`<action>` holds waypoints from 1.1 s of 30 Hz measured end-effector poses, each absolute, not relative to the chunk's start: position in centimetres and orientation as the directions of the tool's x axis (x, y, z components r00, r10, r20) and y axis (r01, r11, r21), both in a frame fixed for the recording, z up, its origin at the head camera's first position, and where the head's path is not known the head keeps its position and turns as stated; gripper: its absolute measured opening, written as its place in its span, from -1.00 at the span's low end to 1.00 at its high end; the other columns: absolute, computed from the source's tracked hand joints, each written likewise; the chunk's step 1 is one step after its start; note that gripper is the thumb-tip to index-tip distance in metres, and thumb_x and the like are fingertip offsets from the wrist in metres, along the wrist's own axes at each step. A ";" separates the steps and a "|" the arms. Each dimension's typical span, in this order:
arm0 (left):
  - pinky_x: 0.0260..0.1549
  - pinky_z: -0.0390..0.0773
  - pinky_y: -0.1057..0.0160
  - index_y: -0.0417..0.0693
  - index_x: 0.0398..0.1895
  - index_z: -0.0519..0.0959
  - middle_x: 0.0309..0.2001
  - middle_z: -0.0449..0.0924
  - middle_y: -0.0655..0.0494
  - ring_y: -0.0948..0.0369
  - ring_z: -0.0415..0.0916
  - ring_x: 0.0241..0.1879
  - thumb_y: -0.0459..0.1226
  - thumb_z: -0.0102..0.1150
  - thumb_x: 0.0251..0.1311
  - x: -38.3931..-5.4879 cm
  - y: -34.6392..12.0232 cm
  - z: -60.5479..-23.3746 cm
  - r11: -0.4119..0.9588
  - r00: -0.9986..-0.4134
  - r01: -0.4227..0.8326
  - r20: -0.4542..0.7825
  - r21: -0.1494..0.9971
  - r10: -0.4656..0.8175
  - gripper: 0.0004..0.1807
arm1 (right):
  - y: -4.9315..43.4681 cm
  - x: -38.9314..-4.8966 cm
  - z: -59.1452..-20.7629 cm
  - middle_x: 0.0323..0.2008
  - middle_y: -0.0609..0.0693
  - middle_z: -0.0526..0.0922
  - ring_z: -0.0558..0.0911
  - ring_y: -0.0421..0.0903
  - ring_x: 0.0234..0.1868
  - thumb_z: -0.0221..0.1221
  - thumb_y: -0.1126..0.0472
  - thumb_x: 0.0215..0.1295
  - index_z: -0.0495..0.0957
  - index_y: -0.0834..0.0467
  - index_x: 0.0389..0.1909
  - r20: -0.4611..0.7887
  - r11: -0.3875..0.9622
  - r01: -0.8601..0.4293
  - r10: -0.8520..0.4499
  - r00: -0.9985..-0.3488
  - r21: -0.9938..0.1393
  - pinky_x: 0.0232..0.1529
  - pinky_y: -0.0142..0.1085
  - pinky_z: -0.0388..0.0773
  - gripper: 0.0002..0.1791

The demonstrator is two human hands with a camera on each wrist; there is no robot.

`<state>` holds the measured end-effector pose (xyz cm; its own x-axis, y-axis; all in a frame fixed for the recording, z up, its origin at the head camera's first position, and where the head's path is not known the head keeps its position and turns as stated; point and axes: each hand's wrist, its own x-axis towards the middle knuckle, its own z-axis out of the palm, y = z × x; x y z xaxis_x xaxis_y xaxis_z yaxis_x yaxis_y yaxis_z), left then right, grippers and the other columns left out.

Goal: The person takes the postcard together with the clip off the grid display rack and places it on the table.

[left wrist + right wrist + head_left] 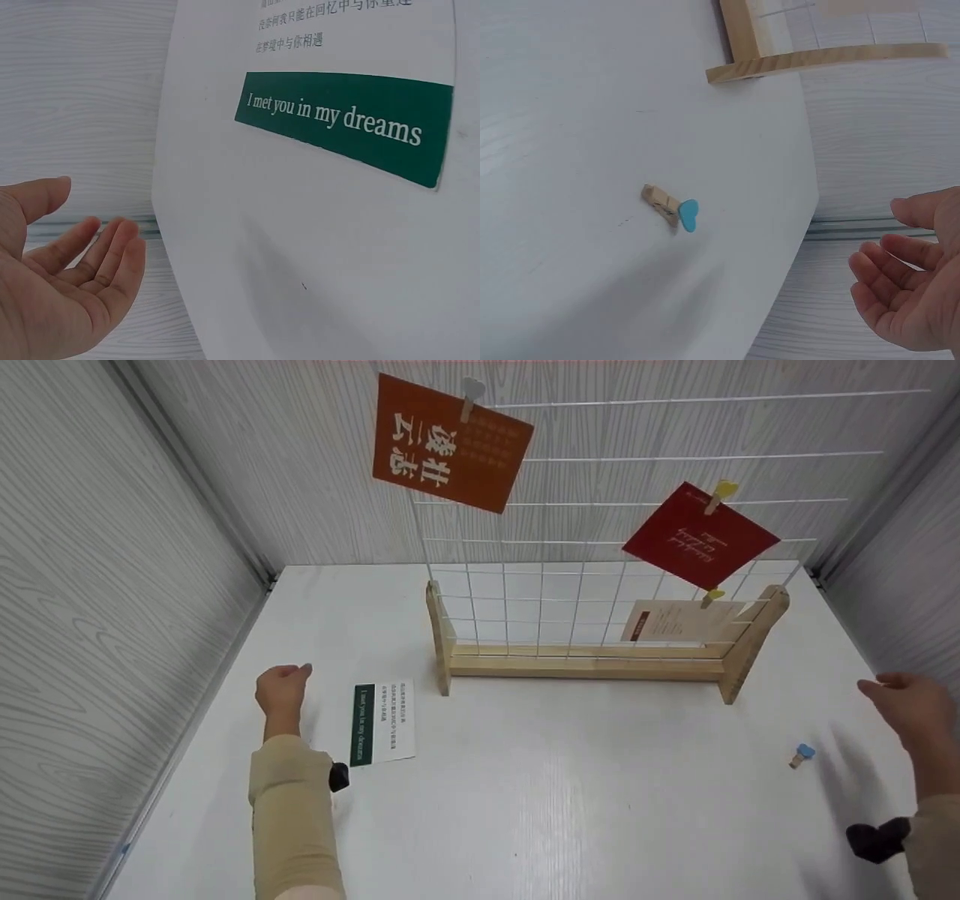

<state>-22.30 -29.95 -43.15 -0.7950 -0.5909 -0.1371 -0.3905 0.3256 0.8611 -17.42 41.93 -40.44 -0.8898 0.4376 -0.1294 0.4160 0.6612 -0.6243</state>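
Observation:
My left hand hovers over the left side of the white table, its fingers loosely bent and nothing in them, as the left wrist view shows. Just right of it lies a white card with a green band, printed "I met you in my dreams". Over at the right edge, my right hand is held up with relaxed, slightly bent fingers, also holding nothing. Nearest to it on the table is a small wooden clothespin with a blue heart.
A white wire grid rack on a wooden stand stands at the back. An orange card is clipped high on its left, a red card on its right. Below the red one hangs a cream card. Wood-grain panels enclose the table.

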 end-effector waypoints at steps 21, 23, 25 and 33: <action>-0.24 0.44 0.28 -0.26 -0.05 0.42 -0.16 0.46 -0.08 0.16 0.44 -0.22 -0.17 0.07 0.10 -26.4 -28.9 -39.9 0.087 -0.813 -0.249 -0.159 0.965 -0.559 -0.60 | 35.7 -21.3 -30.3 0.08 0.08 0.26 0.27 -0.09 0.05 -0.17 0.00 0.23 0.09 0.19 0.22 0.181 0.643 0.283 0.557 -0.811 -0.712 -0.11 -0.32 0.29 -0.42; -0.28 0.47 0.25 -0.22 -0.15 0.48 -0.22 0.50 -0.03 0.16 0.48 -0.26 -0.20 0.18 0.01 -29.0 -30.8 -42.4 0.004 -0.823 -0.166 -0.136 0.986 -0.551 -0.65 | 35.0 -21.6 -29.5 0.00 -0.04 0.30 0.30 -0.26 -0.07 -0.17 0.00 0.23 0.16 0.15 0.19 0.227 0.633 0.255 0.578 -0.784 -0.731 -0.17 -0.42 0.27 -0.47; -0.33 0.48 0.27 -0.17 -0.23 0.52 -0.28 0.53 0.02 0.19 0.50 -0.33 -0.18 0.22 -0.03 -31.3 -32.4 -44.5 -0.075 -0.846 -0.078 -0.106 0.994 -0.523 -0.69 | 34.3 -21.9 -28.8 -0.06 -0.12 0.31 0.28 -0.39 -0.16 -0.16 0.02 0.25 0.20 0.12 0.16 0.279 0.638 0.218 0.583 -0.763 -0.738 -0.18 -0.45 0.26 -0.52; -0.21 0.43 0.27 -0.26 -0.18 0.46 -0.28 0.50 0.01 0.19 0.47 -0.28 -0.26 0.12 0.07 -27.2 -25.9 -35.4 -0.043 -0.836 -0.050 -0.066 0.998 -0.544 -0.71 | 31.4 -23.2 -25.8 -0.22 -0.21 0.35 0.27 -0.47 -0.27 -0.14 0.11 0.26 0.35 0.16 0.02 0.507 0.720 0.063 0.544 -0.669 -0.691 -0.18 -0.51 0.23 -0.64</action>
